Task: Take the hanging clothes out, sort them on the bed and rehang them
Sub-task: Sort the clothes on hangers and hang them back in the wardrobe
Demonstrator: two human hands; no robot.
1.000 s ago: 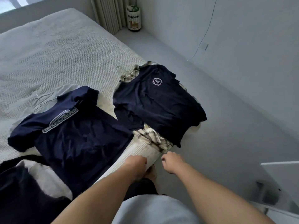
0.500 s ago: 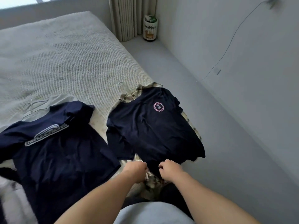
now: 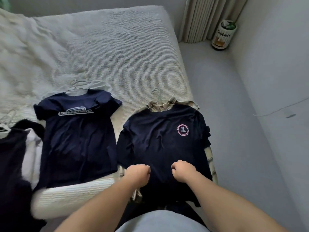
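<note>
Clothes lie in three heaps along the near edge of the bed (image 3: 103,52), and over the last second the rightmost heap has been tugged toward the near right corner, so that its hem now hangs off the near edge instead of ending short of it. That reads as straightening during the sorting step; rehanging seems not to have begun. The navy shirt with the pink round logo (image 3: 160,143) tops that heap, fairly flat, with a plaid shirt (image 3: 168,104) under it showing at the collar and down the right side, and a wire hanger hook (image 3: 156,94) poking out above. Left of it, apart, lies a navy shirt with a white chest print (image 3: 76,138) over a pale garment, also on hangers. At the near left corner sits a black garment (image 3: 15,158). Both hands have shifted up from the plaid hem onto the navy cloth: the left hand (image 3: 138,174) and right hand (image 3: 184,170) are curled into fists, apparently bunching its lower part.
</note>
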